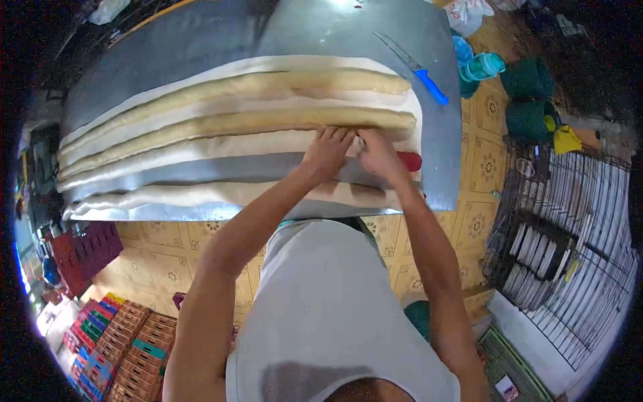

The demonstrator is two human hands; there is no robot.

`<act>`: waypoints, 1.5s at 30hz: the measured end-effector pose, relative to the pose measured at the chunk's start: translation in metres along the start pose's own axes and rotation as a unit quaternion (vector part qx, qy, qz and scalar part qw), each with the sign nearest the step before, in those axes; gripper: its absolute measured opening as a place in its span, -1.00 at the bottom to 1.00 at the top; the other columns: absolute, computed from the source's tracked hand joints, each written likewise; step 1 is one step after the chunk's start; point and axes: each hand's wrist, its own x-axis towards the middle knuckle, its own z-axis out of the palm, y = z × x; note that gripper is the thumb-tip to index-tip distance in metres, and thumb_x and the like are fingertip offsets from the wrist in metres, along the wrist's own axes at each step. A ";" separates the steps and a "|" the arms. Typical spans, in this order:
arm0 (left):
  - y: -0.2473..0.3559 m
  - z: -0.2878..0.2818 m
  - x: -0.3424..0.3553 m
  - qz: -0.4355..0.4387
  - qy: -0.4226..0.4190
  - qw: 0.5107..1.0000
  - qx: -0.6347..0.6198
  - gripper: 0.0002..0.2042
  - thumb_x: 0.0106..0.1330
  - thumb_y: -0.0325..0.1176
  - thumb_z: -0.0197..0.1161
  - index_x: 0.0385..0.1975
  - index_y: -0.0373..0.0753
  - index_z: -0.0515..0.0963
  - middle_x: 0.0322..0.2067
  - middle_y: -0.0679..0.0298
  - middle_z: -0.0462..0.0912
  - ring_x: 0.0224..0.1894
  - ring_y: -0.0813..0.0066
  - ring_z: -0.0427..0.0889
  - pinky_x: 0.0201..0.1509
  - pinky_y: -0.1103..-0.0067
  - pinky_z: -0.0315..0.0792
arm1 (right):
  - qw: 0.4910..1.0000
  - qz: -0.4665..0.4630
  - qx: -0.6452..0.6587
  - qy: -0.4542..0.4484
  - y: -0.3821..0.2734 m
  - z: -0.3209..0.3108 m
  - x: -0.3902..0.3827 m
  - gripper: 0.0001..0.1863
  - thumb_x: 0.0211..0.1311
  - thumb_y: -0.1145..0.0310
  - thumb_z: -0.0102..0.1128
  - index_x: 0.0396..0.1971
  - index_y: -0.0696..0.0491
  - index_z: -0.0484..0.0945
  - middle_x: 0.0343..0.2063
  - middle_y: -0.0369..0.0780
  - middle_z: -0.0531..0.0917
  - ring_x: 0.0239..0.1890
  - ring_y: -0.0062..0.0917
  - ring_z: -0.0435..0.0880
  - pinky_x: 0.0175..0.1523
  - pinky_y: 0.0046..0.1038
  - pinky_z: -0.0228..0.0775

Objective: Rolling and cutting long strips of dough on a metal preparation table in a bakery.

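Note:
Long pale strips of dough sheet (234, 145) lie across the grey metal table (161, 74), two carrying thick cream-yellow rolls (234, 122). My left hand (328, 151) rests with fingers apart on the middle strip's edge beside the lower roll. Just right of it, my right hand (378, 154) has its fingers curled at that edge; what they pinch is too small to make out. A red rounded object (410, 161) lies beside my right hand, partly hidden. A knife (429, 86) with a blue handle lies at the table's upper right.
Right of the table are turquoise containers (483, 65), dark green bins (529, 117), a yellow cloth (566, 139) and wire racks (556, 201). At lower left stand stacked coloured crates (127, 335) and a purple crate (90, 249). A white bag (465, 15) is at the top right.

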 end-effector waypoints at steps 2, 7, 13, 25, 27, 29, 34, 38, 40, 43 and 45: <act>-0.008 -0.022 0.005 -0.023 -0.026 0.998 -0.046 -0.17 0.11 -0.02 0.54 0.38 -0.24 0.39 0.21 0.16 0.52 0.33 0.08 0.44 0.44 0.10 0.30 | 0.956 -0.122 -0.211 0.165 -0.030 0.007 -0.031 -0.24 0.12 0.34 0.38 0.37 0.15 0.39 0.18 0.01 0.56 0.20 -0.07 0.58 0.33 -0.03 0.36; 0.019 -0.030 0.019 -0.032 -0.151 0.988 0.032 -0.28 0.20 -0.06 0.45 0.38 -0.15 0.44 0.27 0.22 0.51 0.36 0.11 0.43 0.43 0.14 0.33 | 0.964 -0.044 -0.237 0.111 -0.001 0.018 -0.028 -0.14 0.07 0.29 0.46 0.41 0.15 0.35 0.29 -0.03 0.50 0.27 -0.06 0.52 0.35 -0.02 0.34; 0.034 -0.008 0.016 -0.009 -0.010 0.999 0.030 -0.28 0.17 -0.03 0.47 0.36 -0.08 0.46 0.25 0.25 0.51 0.36 0.15 0.44 0.41 0.10 0.35 | 0.984 -0.072 0.133 -0.096 0.055 -0.014 -0.007 -0.16 0.07 0.28 0.45 0.39 0.16 0.37 0.35 0.01 0.45 0.35 -0.05 0.47 0.37 0.00 0.30; 0.080 0.001 0.046 -0.077 -0.043 0.995 0.041 -0.18 0.10 0.02 0.57 0.37 -0.15 0.43 0.27 0.19 0.50 0.40 0.08 0.41 0.49 0.08 0.27 | 0.976 -0.043 0.092 -0.193 0.088 -0.050 0.003 -0.33 0.12 0.31 0.34 0.25 0.27 0.49 0.17 -0.03 0.60 0.13 -0.13 0.60 0.20 -0.11 0.41; 0.083 -0.010 0.051 -0.129 -0.079 0.988 0.022 -0.16 0.13 0.01 0.57 0.41 -0.16 0.39 0.40 0.17 0.43 0.46 0.01 0.35 0.53 0.06 0.25 | 0.948 -0.185 -0.221 0.135 0.059 -0.039 -0.046 -0.35 0.15 0.37 0.27 0.28 0.26 0.45 0.13 -0.05 0.60 0.13 -0.16 0.61 0.19 -0.12 0.40; 0.087 -0.020 0.067 -0.141 -0.187 0.972 0.000 -0.10 0.14 -0.01 0.56 0.48 -0.18 0.31 0.43 0.17 0.40 0.49 -0.02 0.30 0.58 0.05 0.15 | 0.948 -0.220 -0.150 0.176 0.077 -0.023 -0.056 -0.38 0.14 0.43 0.23 0.26 0.24 0.43 0.08 -0.06 0.61 0.15 -0.16 0.62 0.21 -0.12 0.38; 0.099 0.007 0.042 -0.089 -0.103 0.991 0.018 -0.16 0.16 -0.04 0.54 0.43 -0.17 0.35 0.40 0.18 0.41 0.45 0.03 0.33 0.56 0.04 0.17 | 0.993 -0.111 -0.040 -0.019 0.089 -0.050 -0.027 -0.45 0.12 0.43 0.35 0.15 0.18 0.49 0.07 0.09 0.60 0.05 0.02 0.62 0.15 0.00 0.44; 0.101 0.012 0.059 -0.060 -0.055 0.997 -0.004 -0.16 0.14 -0.06 0.53 0.44 -0.18 0.37 0.38 0.16 0.45 0.49 0.07 0.29 0.58 0.09 0.14 | 0.989 -0.135 0.020 0.058 0.142 -0.025 -0.029 -0.28 0.11 0.40 0.31 0.35 0.17 0.41 0.24 0.05 0.54 0.05 0.05 0.65 0.09 -0.06 0.55; 0.093 0.009 0.065 -0.083 -0.072 0.993 -0.036 -0.14 0.14 -0.06 0.52 0.46 -0.20 0.35 0.40 0.15 0.44 0.53 0.07 0.25 0.60 0.13 0.11 | 0.973 -0.152 -0.092 0.148 0.111 -0.015 -0.070 -0.29 0.11 0.39 0.33 0.33 0.16 0.43 0.24 0.03 0.55 0.03 0.03 0.66 0.06 -0.08 0.57; 0.104 0.007 0.080 -0.034 -0.152 0.988 -0.003 -0.18 0.21 -0.02 0.49 0.46 -0.19 0.35 0.42 0.12 0.43 0.52 0.10 0.28 0.58 0.10 0.13 | 0.928 -0.151 -0.236 0.247 0.123 -0.017 -0.068 -0.28 0.15 0.34 0.37 0.35 0.16 0.42 0.23 -0.04 0.57 0.05 -0.09 0.66 0.08 -0.13 0.55; 0.114 0.017 0.072 -0.004 -0.027 0.999 0.027 -0.24 0.21 -0.03 0.49 0.40 -0.17 0.40 0.34 0.14 0.48 0.42 0.08 0.39 0.51 0.09 0.20 | 0.986 -0.043 -0.162 0.007 0.116 -0.041 -0.048 -0.31 0.19 0.41 0.34 0.34 0.24 0.40 0.19 0.04 0.56 0.15 -0.04 0.60 0.28 -0.05 0.40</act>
